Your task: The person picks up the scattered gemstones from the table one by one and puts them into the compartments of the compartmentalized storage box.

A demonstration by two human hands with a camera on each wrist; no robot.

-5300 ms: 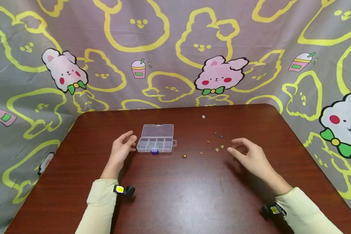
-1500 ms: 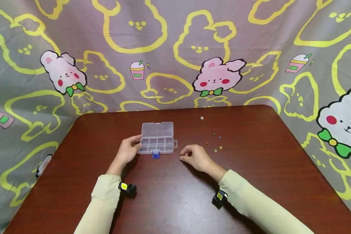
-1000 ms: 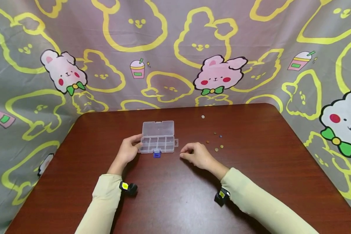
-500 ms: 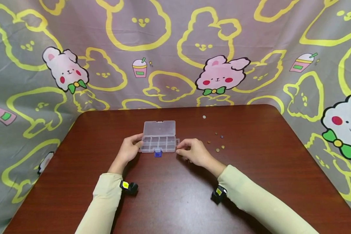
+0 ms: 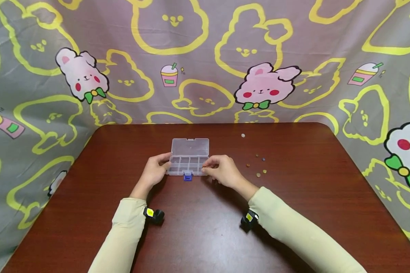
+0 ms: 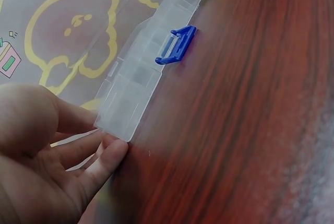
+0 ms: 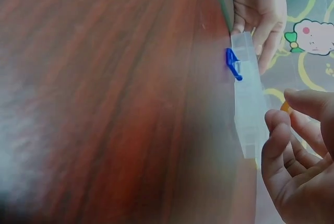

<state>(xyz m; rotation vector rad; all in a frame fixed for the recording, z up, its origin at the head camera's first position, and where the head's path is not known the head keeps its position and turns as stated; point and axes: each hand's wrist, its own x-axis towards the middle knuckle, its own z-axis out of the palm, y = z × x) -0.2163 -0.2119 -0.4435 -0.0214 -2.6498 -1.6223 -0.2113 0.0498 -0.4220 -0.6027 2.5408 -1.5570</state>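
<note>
A clear plastic compartment box [image 5: 189,165] with its lid [image 5: 190,146] up stands on the table, its blue latch [image 5: 188,177] hanging at the front. My left hand [image 5: 154,170] grips the box's left end; in the left wrist view its thumb and fingers [image 6: 107,164] meet the box corner. Between thumb and fingertips, my right hand [image 5: 223,172] pinches a small orange-brown stone [image 7: 285,106] at the box's right end, over the rightmost compartments. The fingers hide most of the stone in the head view. The compartments I can see hold nothing visible.
On the brown table [image 5: 198,227], several small stones lie to the right of the right hand, among them an orange one [image 5: 248,165], a blue one [image 5: 263,159] and a yellowish one [image 5: 264,171]. A white one [image 5: 243,135] lies farther back. A patterned curtain [image 5: 205,64] surrounds the table.
My left hand has come onto the box's left end. My right hand has moved left from beside the stones, taken the orange-brown stone off the table and brought it to the box's right end.
</note>
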